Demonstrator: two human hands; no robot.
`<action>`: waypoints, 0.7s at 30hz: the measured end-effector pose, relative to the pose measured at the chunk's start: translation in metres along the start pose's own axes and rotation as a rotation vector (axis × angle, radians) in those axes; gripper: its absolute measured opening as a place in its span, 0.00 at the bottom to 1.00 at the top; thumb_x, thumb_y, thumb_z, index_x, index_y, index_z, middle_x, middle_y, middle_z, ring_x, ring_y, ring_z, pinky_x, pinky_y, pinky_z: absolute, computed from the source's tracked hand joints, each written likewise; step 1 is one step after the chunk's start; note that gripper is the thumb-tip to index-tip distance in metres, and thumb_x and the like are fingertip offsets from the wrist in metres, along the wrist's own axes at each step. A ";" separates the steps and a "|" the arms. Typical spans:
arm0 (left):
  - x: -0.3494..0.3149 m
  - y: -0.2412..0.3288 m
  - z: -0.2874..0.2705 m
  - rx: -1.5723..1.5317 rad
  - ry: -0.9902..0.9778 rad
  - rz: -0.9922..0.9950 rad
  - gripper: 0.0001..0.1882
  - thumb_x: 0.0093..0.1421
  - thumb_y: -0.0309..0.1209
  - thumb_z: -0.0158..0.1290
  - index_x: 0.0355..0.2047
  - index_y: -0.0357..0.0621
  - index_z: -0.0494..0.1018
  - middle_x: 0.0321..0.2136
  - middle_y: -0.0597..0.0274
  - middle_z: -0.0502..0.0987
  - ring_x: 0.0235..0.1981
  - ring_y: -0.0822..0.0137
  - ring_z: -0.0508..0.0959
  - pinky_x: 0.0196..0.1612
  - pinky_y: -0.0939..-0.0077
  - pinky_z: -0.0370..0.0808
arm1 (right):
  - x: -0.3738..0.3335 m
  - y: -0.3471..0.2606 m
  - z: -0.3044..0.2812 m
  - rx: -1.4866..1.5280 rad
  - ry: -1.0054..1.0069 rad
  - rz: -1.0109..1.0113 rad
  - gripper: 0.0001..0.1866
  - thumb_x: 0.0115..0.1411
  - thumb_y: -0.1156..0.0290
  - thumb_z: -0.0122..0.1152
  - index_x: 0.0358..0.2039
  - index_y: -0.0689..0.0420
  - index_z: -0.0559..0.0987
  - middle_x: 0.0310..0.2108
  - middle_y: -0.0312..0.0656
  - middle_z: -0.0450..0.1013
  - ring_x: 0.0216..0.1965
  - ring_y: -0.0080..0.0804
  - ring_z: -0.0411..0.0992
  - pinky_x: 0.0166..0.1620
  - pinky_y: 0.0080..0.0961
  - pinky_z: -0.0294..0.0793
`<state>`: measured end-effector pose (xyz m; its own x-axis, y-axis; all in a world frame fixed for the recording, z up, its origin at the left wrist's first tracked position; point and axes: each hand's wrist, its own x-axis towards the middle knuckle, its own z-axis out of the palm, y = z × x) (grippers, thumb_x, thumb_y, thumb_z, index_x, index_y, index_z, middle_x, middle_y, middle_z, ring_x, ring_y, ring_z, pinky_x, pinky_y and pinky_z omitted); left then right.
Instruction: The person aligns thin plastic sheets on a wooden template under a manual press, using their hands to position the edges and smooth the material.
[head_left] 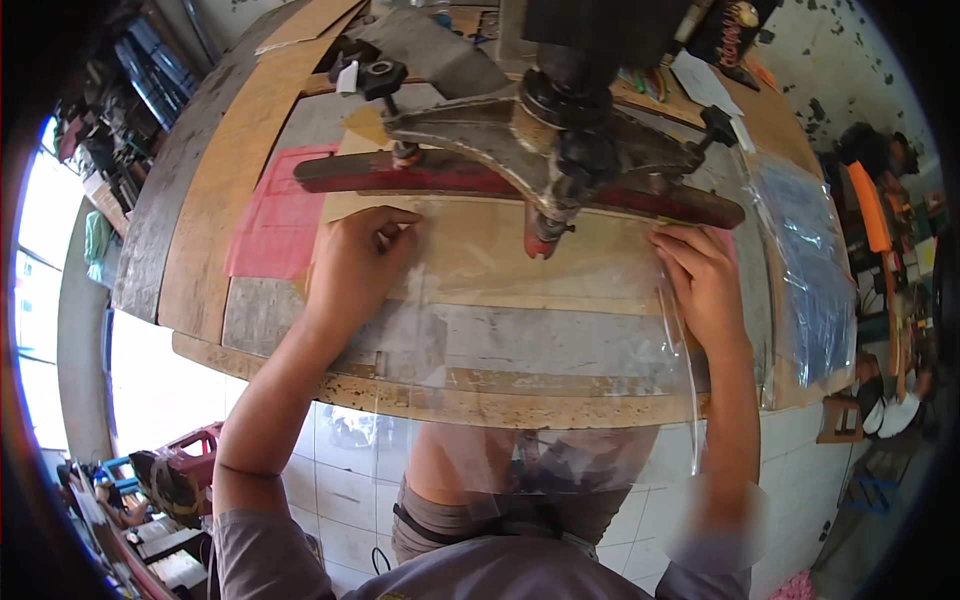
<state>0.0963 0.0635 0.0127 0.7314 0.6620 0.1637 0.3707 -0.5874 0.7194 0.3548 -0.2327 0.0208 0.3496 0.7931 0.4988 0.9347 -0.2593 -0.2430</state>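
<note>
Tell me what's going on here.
A person's left hand pinches a clear plastic sheet, while the right hand's fingertips touch its right side. It lies over a tan sheet and drapes past the worktable's near edge. A long red bar crosses just beyond the hands; whether it touches the plastic is unclear.

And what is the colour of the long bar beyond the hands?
The bar is dark red, shown in the head view.

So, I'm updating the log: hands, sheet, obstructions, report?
Left hand, right hand pinching clear sheet. Sheet overhangs near table edge. Red bar just beyond hands.
</note>
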 end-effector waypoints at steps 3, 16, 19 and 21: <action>-0.002 0.000 -0.002 -0.047 -0.020 -0.071 0.13 0.66 0.35 0.62 0.43 0.36 0.85 0.22 0.63 0.81 0.23 0.78 0.77 0.29 0.76 0.74 | 0.003 -0.004 0.003 0.011 -0.023 0.023 0.10 0.61 0.81 0.66 0.43 0.62 0.87 0.44 0.43 0.82 0.46 0.44 0.78 0.51 0.37 0.78; 0.002 0.000 -0.004 -0.020 0.000 0.016 0.13 0.65 0.35 0.61 0.44 0.38 0.85 0.26 0.51 0.83 0.24 0.61 0.81 0.33 0.66 0.77 | 0.006 -0.005 0.001 -0.038 -0.029 0.015 0.11 0.62 0.80 0.66 0.45 0.62 0.86 0.45 0.43 0.82 0.47 0.45 0.78 0.52 0.38 0.78; 0.002 -0.001 -0.004 -0.017 0.004 0.020 0.13 0.65 0.35 0.61 0.44 0.39 0.85 0.26 0.50 0.83 0.24 0.60 0.81 0.33 0.66 0.77 | 0.007 -0.005 0.001 -0.051 -0.030 0.006 0.11 0.62 0.80 0.66 0.44 0.62 0.87 0.44 0.43 0.82 0.47 0.44 0.78 0.52 0.37 0.78; 0.002 0.000 -0.004 -0.022 0.005 0.014 0.13 0.65 0.35 0.61 0.44 0.39 0.85 0.26 0.49 0.83 0.24 0.60 0.81 0.33 0.66 0.77 | 0.007 -0.006 0.000 -0.051 -0.029 0.006 0.11 0.62 0.80 0.66 0.44 0.61 0.87 0.44 0.42 0.82 0.47 0.44 0.78 0.51 0.37 0.78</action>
<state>0.0953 0.0665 0.0156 0.7333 0.6563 0.1775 0.3477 -0.5863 0.7316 0.3518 -0.2253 0.0255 0.3535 0.8070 0.4731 0.9351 -0.2910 -0.2023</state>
